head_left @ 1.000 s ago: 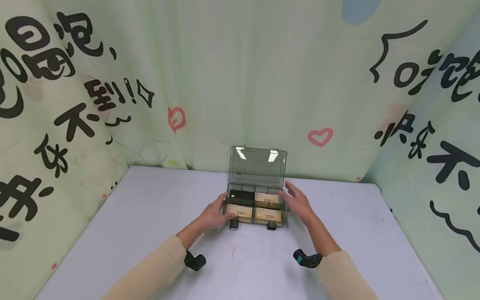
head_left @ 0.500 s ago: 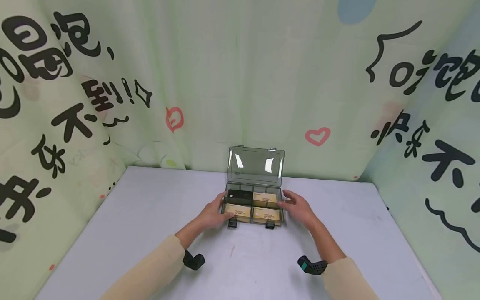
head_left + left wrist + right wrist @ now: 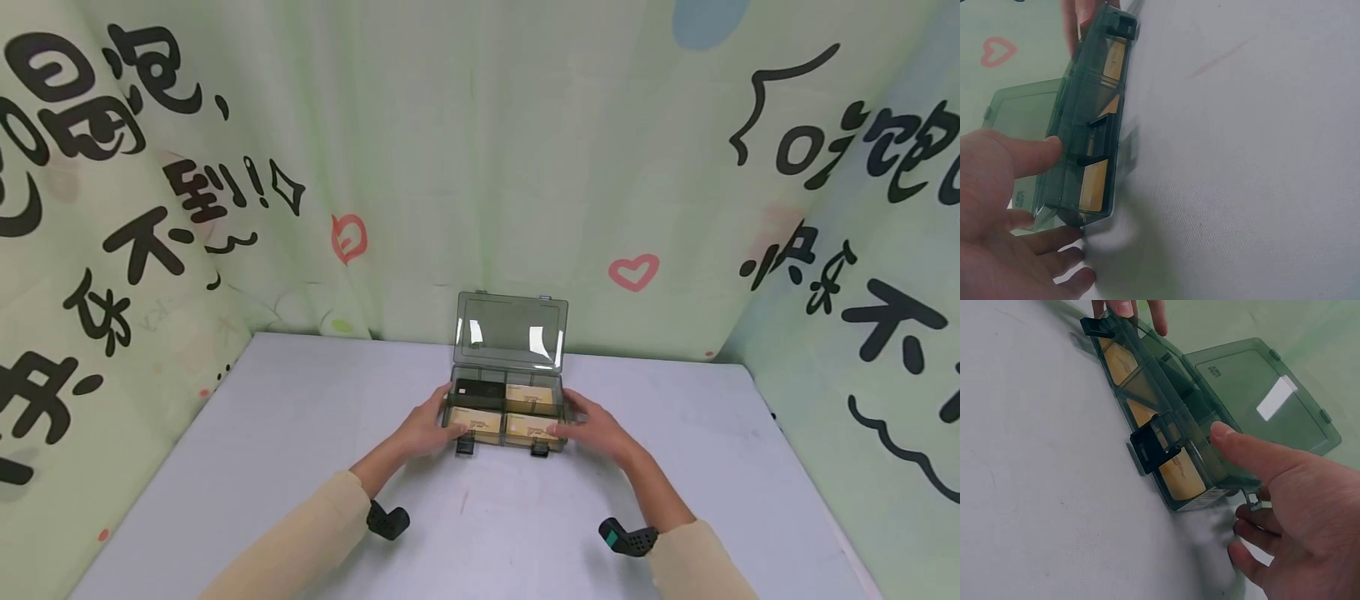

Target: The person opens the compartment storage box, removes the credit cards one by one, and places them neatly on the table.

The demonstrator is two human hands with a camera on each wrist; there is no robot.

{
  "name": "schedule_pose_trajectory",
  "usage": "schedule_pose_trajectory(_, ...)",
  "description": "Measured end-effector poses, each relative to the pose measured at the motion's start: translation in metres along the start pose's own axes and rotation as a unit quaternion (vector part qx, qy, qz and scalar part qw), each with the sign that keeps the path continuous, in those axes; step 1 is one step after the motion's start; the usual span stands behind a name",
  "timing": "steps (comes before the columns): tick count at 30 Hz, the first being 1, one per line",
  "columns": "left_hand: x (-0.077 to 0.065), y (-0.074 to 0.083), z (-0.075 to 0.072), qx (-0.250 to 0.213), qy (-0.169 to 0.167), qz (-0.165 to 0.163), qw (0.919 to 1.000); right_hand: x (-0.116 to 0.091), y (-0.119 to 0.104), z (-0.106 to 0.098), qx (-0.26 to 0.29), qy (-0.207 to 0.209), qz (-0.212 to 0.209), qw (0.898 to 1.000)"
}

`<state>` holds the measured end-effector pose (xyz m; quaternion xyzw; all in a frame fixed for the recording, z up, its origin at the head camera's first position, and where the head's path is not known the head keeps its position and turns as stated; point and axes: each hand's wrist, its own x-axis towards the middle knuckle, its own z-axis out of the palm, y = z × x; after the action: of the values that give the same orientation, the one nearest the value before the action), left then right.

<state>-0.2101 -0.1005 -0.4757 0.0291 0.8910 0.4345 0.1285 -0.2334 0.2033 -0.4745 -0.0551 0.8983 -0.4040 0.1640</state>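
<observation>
A transparent dark-grey plastic storage box [image 3: 504, 417] stands near the table's back with its hinged lid [image 3: 512, 329] raised. Its compartments hold a black block [image 3: 481, 392] at back left and tan cartons [image 3: 529, 395] in the others. My left hand [image 3: 422, 430] grips the box's left end, thumb over the front rim and fingers at the side. At the right end, my right hand [image 3: 600, 431] holds the box with its thumb [image 3: 1235, 440] over the top edge. Its other fingers lie beside the end wall, partly hidden. Two black latches [image 3: 539, 449] hang unfastened in front.
The white-covered table [image 3: 337, 375] extends on both sides and in front of the box. A printed curtain [image 3: 420, 167] hangs behind the table, close to the lid. Black devices [image 3: 387, 522] are strapped at both wrists.
My right hand has closed in on the box's right end, its thumb moving down and forward onto the front corner. The left hand keeps its hold, and the lid stays up.
</observation>
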Motion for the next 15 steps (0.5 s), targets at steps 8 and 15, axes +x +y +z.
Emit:
schedule_pose_trajectory(8, -0.0011, -0.0024, -0.0002, -0.001, 0.001, 0.004, 1.0, -0.0001, 0.0056, 0.0016, 0.013, -0.021, -0.008, 1.0)
schedule_pose_trajectory(15, -0.0012, -0.0022, 0.0, -0.005, -0.002, 0.005, 1.0, -0.0001, 0.0066, -0.0001, 0.03, -0.03, -0.013, 0.999)
